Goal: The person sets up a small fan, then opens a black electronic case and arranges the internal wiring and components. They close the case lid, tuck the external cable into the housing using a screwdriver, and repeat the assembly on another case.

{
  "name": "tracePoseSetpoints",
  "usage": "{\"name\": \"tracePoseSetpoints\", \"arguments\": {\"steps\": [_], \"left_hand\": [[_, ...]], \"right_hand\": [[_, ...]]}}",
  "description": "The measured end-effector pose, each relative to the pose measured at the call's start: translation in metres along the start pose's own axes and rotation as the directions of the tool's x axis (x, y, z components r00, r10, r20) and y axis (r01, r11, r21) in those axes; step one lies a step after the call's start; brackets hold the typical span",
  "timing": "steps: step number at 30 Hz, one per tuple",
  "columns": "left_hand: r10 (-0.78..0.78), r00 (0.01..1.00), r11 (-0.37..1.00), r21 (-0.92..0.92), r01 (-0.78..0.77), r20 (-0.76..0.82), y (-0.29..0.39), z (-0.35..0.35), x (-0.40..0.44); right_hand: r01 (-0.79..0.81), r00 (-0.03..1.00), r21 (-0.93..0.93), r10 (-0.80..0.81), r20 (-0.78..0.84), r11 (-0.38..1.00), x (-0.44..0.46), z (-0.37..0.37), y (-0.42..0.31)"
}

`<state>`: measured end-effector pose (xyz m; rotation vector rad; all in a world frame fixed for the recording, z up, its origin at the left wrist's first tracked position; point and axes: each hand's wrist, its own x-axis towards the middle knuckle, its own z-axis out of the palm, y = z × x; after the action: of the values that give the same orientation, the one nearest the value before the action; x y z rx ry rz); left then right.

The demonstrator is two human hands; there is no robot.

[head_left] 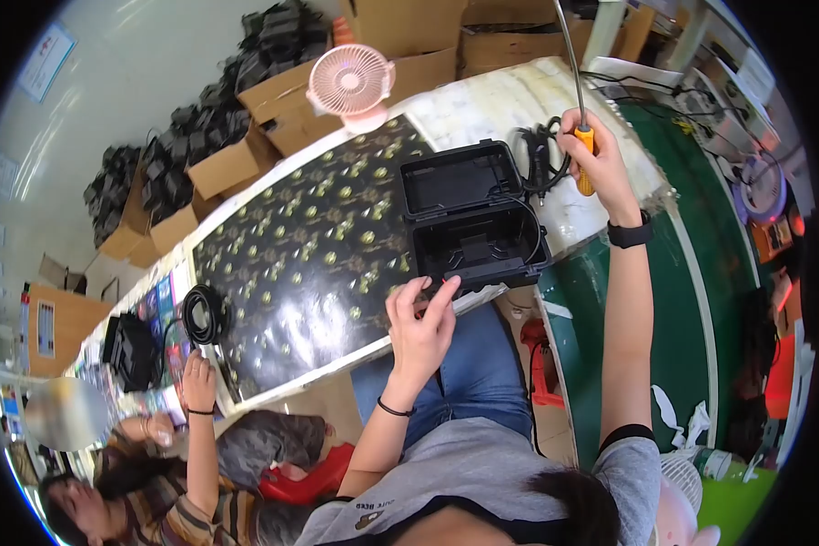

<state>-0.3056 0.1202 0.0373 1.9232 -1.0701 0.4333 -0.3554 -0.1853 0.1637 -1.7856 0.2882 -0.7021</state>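
Gripping a yellow-handled tool (585, 175), probably a screwdriver, the right hand (602, 164) closes its fingers around the handle above the right side of the worktable (482, 105). The metal shaft (575, 73) points up and away, clear of the left hand (419, 335). The latter is loosely curled, thumb and fingers apart, its fingertips at the near edge of an open black box (502, 271); whether they press on the rim cannot be told. The box stands by the table's near edge, at the right end of a patterned mat (305, 250), with its lid (460, 180) folded back on the far side. A bundled black cable (539, 164) lies just beside the lid, near the right hand. For sound handling, the grip should remain on the handle, with the shaft turned away from both the fingers and the box walls. The left hand would best steady the box from outside its rim, since the box sits close to the edge. Keeping the cable clear of the tool's path would seem equally prudent.
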Motion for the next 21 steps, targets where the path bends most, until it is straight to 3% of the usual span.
{"name": "tracePoseSetpoints", "arguments": {"steps": [3, 6, 9, 12, 13, 14, 15, 16, 18, 20, 21], "left_hand": [[0.010, 0.991, 0.995, 0.095, 0.003, -0.134, -0.016, -0.025, -0.012], [-0.020, 0.978, 0.992, 0.117, 0.045, -0.208, -0.030, -0.055, -0.028], [-0.124, 0.977, 0.980, 0.130, 0.147, -0.172, -0.031, -0.095, -0.035], [-0.262, 0.936, 0.940, 0.156, 0.302, -0.234, -0.026, -0.130, -0.035], [-0.420, 0.887, 0.898, 0.058, 0.437, -0.192, -0.017, -0.142, -0.030], [-0.523, 0.843, 0.852, -0.057, 0.520, -0.125, -0.016, -0.149, -0.029], [-0.610, 0.791, 0.785, -0.167, 0.596, -0.047, -0.018, -0.154, -0.028], [-0.630, 0.775, 0.686, -0.434, 0.584, 0.046, -0.023, -0.156, -0.029], [-0.589, 0.776, 0.298, -0.832, 0.468, 0.225, -0.031, -0.156, -0.025], [-0.725, 0.657, 0.059, -0.932, 0.358, 0.207, -0.014, -0.145, -0.002], [-0.739, 0.643, 0.039, -0.942, 0.334, 0.198, -0.011, -0.141, 0.004]], "right_hand": [[-0.020, 0.985, 0.078, 0.006, 0.170, 0.997, -0.003, 0.035, 0.009], [-0.130, 0.981, -0.001, 0.129, 0.146, 0.992, -0.004, 0.048, 0.020], [0.108, 0.986, -0.511, -0.027, 0.163, 0.853, -0.002, 0.049, 0.031], [0.120, 0.966, -0.812, 0.123, 0.229, 0.572, -0.016, 0.038, 0.032], [0.151, 0.954, -0.885, 0.169, 0.247, 0.441, -0.021, 0.036, 0.034], [0.135, 0.940, -0.899, 0.232, 0.249, 0.418, -0.025, 0.038, 0.023], [0.125, 0.935, -0.848, 0.225, 0.274, 0.515, -0.026, 0.042, 0.020], [0.114, 0.930, -0.789, 0.214, 0.298, 0.604, -0.026, 0.044, 0.018], [0.025, 0.910, -0.700, 0.274, 0.312, 0.713, -0.023, 0.050, 0.011], [0.080, 0.926, -0.635, 0.179, 0.333, 0.769, -0.026, 0.058, -0.003], [0.107, 0.931, -0.598, 0.131, 0.341, 0.794, -0.029, 0.062, -0.010]]}}
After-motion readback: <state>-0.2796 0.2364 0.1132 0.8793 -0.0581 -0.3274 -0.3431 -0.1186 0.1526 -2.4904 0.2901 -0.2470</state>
